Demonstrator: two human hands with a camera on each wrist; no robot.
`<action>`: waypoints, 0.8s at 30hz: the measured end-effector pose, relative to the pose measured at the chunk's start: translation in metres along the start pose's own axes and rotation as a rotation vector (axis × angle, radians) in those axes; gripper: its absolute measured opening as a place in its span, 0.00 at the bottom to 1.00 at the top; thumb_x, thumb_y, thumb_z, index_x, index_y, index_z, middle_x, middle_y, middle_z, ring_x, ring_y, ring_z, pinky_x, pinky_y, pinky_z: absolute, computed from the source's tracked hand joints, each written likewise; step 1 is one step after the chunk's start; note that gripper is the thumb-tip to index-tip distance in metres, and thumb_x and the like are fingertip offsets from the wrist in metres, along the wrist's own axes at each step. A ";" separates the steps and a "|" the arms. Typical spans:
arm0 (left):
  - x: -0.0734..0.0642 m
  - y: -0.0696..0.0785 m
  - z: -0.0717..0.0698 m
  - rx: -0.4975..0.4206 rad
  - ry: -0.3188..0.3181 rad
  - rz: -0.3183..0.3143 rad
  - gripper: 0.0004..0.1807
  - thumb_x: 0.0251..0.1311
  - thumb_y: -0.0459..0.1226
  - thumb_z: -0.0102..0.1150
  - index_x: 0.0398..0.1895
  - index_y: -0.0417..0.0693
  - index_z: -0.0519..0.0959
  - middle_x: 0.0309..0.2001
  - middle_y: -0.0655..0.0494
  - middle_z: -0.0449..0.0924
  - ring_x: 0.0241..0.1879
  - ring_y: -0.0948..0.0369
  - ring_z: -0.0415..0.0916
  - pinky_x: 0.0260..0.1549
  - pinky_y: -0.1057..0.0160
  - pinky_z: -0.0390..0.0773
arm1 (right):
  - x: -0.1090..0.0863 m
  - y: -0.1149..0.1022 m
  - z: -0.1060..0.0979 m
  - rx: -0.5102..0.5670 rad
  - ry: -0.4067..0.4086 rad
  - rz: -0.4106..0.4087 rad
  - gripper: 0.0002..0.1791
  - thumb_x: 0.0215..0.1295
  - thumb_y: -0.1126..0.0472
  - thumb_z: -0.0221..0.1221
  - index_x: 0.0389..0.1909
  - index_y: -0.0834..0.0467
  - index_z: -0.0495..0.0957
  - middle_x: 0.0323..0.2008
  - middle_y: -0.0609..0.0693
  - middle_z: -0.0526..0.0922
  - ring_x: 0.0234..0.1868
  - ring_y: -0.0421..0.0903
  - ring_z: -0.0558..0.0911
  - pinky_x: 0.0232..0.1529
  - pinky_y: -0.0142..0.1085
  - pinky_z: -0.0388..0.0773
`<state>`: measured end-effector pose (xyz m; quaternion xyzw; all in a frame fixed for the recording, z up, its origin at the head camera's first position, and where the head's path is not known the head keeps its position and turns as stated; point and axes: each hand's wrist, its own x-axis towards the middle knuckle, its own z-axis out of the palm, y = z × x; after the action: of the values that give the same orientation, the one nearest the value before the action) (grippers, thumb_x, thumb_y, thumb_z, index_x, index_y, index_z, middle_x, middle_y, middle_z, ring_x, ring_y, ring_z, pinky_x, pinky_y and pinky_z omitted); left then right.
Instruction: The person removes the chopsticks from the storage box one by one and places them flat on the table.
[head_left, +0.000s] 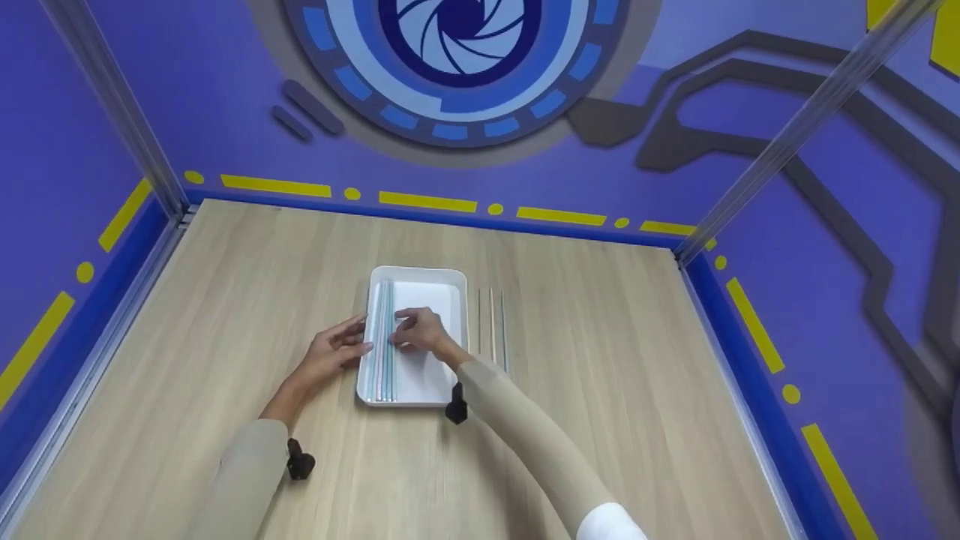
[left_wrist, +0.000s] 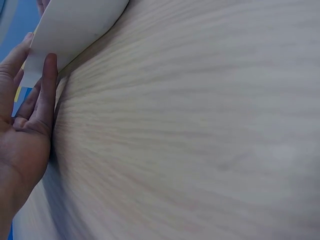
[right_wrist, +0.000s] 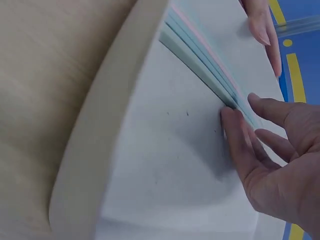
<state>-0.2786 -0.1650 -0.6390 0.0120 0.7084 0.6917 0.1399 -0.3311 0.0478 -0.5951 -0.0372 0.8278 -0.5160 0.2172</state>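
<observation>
Nearest: two beige sleeves (head_left: 247, 469) come in from the near side of the tray, each arm with a black wrist device (head_left: 301, 461). Wooden table (head_left: 405, 480) under everything.

Left hand (head_left: 324, 356) at the tray's left side: fingers mostly straight, a little apart, touching the outer wall, not wrapped round it. Right hand (head_left: 424, 330) reaches over the tray's right side, fingers loosely extended, fingertips at the right edge of the stick bundle; thumb apart from the fingers, no clear pinch visible.

White tray (head_left: 427, 375) lies flat, long side running away from the person. Sticks (head_left: 386, 379), pale blue plus a pink one, lie side by side along the tray's left inner wall; exact count not readable. Three thin sticks (head_left: 493, 322) lie on the table just beside the tray's right wall, roughly parallel to it, near ends hidden by the right forearm.

Beyond the tray: purple back wall (head_left: 225, 135) with yellow dashes (head_left: 427, 201).

Risks, my guess: right forearm dropping could brush the three table sticks askew; uneven fingertip pressure could fan or cross the bundle; a sideways push not matched by the left hand could slide the tray.
</observation>
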 end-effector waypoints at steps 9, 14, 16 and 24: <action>0.001 -0.001 0.003 0.001 0.017 0.004 0.39 0.65 0.37 0.68 0.78 0.49 0.64 0.70 0.38 0.71 0.57 0.58 0.76 0.50 0.65 0.85 | 0.000 0.005 0.007 -0.149 0.039 -0.036 0.26 0.60 0.68 0.71 0.59 0.65 0.79 0.35 0.49 0.80 0.29 0.39 0.78 0.33 0.32 0.87; -0.001 -0.001 0.003 0.018 0.024 -0.001 0.39 0.65 0.39 0.68 0.78 0.50 0.64 0.69 0.39 0.72 0.59 0.56 0.75 0.51 0.66 0.84 | 0.000 0.009 0.002 -0.198 0.017 -0.068 0.26 0.60 0.68 0.71 0.60 0.64 0.79 0.34 0.48 0.81 0.28 0.39 0.79 0.29 0.30 0.84; 0.000 0.000 0.003 0.010 0.021 0.001 0.39 0.65 0.38 0.68 0.78 0.50 0.64 0.69 0.39 0.72 0.59 0.56 0.75 0.50 0.67 0.84 | -0.001 0.010 -0.001 -0.204 0.011 -0.062 0.27 0.60 0.68 0.71 0.61 0.63 0.79 0.33 0.48 0.81 0.27 0.39 0.80 0.30 0.30 0.85; 0.001 -0.001 0.002 0.023 0.025 0.023 0.38 0.65 0.37 0.68 0.77 0.46 0.64 0.70 0.37 0.71 0.57 0.59 0.77 0.48 0.71 0.83 | -0.005 0.010 -0.011 -0.365 -0.012 -0.042 0.29 0.61 0.67 0.70 0.64 0.60 0.77 0.34 0.49 0.81 0.28 0.40 0.79 0.29 0.29 0.82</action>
<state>-0.2791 -0.1627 -0.6400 0.0133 0.7179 0.6851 0.1228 -0.3292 0.0635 -0.5978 -0.0964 0.9053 -0.3616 0.2010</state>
